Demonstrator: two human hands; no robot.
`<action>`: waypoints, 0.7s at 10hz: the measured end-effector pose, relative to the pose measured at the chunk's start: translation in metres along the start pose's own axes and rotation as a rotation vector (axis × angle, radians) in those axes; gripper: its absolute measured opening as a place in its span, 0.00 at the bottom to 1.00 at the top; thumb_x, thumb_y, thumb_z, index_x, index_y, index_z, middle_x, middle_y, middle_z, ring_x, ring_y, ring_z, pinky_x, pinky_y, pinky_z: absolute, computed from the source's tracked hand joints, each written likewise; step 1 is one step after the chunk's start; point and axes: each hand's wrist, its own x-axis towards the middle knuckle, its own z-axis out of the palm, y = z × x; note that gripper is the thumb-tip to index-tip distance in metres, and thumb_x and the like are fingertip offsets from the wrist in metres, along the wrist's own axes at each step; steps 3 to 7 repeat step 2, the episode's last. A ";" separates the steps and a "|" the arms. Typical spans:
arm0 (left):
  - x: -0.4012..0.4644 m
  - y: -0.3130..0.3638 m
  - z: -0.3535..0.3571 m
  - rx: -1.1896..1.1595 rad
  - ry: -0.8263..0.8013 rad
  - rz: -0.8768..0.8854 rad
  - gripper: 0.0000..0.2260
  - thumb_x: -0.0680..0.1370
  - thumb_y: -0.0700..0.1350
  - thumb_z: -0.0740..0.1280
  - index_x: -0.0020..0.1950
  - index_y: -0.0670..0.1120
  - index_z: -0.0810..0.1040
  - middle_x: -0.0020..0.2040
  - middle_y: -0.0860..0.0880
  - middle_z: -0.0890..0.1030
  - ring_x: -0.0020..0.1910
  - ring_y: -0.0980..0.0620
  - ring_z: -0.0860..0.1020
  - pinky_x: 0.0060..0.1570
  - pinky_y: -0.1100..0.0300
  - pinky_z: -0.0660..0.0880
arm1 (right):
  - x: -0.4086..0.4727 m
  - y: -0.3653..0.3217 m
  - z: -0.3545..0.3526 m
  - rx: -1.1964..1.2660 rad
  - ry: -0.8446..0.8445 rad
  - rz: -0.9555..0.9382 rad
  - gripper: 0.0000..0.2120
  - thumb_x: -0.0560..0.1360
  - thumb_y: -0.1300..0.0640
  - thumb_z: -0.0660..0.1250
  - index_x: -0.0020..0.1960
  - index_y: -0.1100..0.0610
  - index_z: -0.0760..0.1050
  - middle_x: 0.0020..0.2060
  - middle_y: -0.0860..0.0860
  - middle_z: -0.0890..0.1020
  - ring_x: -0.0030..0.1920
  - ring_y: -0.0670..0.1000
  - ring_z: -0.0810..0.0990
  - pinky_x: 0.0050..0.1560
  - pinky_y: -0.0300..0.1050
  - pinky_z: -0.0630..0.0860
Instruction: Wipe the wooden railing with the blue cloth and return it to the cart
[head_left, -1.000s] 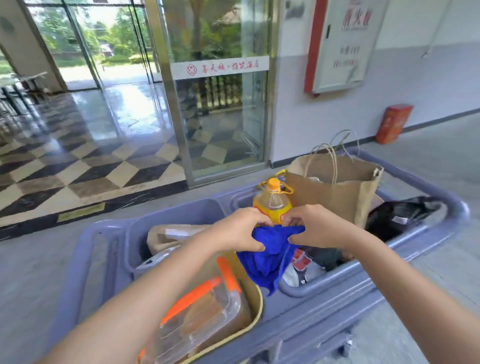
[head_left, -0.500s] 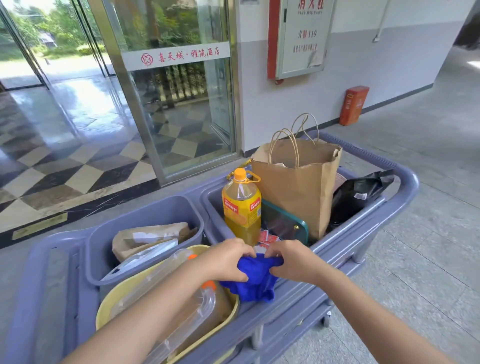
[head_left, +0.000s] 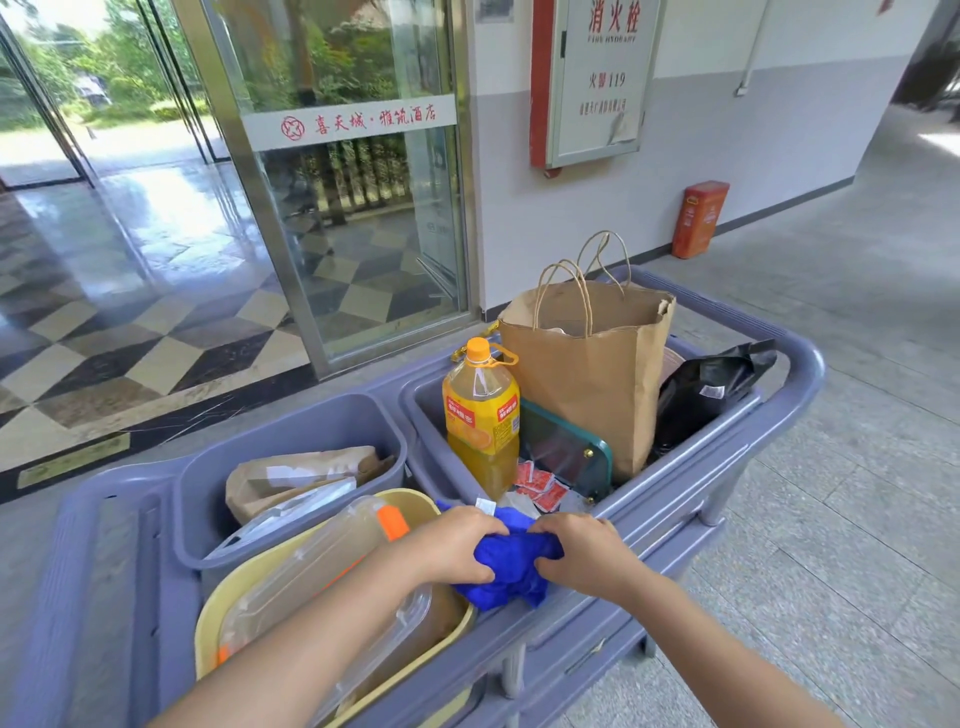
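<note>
Blue cloth (head_left: 511, 569), bunched into a wad, sits at the near edge of the grey-purple cart (head_left: 789, 384), gripped from both sides. The left hand (head_left: 457, 545) curls its fingers over the cloth's left side, and the right hand (head_left: 582, 553) pinches the right side with fingers bent tight around the fabric. A small white tag pokes up from the cloth between the two hands.

Just left of the cloth lies a yellow basin (head_left: 218, 618) holding a clear plastic lidded box (head_left: 322, 571) with orange clips. Farther left and back, a grey bin (head_left: 311, 421) contains a folded brown paper package (head_left: 306, 475).

In the right compartment an orange drink bottle (head_left: 483, 415) stands upright with a red and yellow label; its writing is too small to read. Beside it are red sachets (head_left: 540, 486), a green-framed clear case (head_left: 566, 452), a tall brown paper bag (head_left: 592, 374) with cord handles, and a black plastic bag (head_left: 711, 389) at the far right.

On the far wall a red-framed cabinet (head_left: 597, 78) reads "消火栓", "FIRE HYDRANT" and "火警 119". A white strip across the glass door (head_left: 353, 124) carries red Chinese lettering with a round emblem. An orange-red box (head_left: 698, 218) stands on the floor against the wall.
</note>
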 end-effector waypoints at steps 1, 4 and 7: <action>-0.002 0.004 -0.007 0.027 -0.064 -0.017 0.20 0.70 0.47 0.67 0.62 0.48 0.73 0.57 0.45 0.79 0.54 0.46 0.75 0.46 0.59 0.70 | 0.000 -0.001 -0.006 0.011 -0.053 0.014 0.18 0.69 0.52 0.63 0.60 0.50 0.73 0.55 0.50 0.80 0.56 0.54 0.75 0.56 0.49 0.70; 0.003 0.007 -0.024 -0.003 -0.113 -0.058 0.24 0.72 0.49 0.68 0.66 0.48 0.70 0.62 0.46 0.77 0.58 0.48 0.75 0.52 0.59 0.72 | 0.005 -0.006 -0.022 0.042 -0.086 -0.007 0.18 0.70 0.54 0.65 0.59 0.53 0.74 0.55 0.50 0.80 0.55 0.54 0.77 0.54 0.48 0.75; 0.003 0.007 -0.024 -0.003 -0.113 -0.058 0.24 0.72 0.49 0.68 0.66 0.48 0.70 0.62 0.46 0.77 0.58 0.48 0.75 0.52 0.59 0.72 | 0.005 -0.006 -0.022 0.042 -0.086 -0.007 0.18 0.70 0.54 0.65 0.59 0.53 0.74 0.55 0.50 0.80 0.55 0.54 0.77 0.54 0.48 0.75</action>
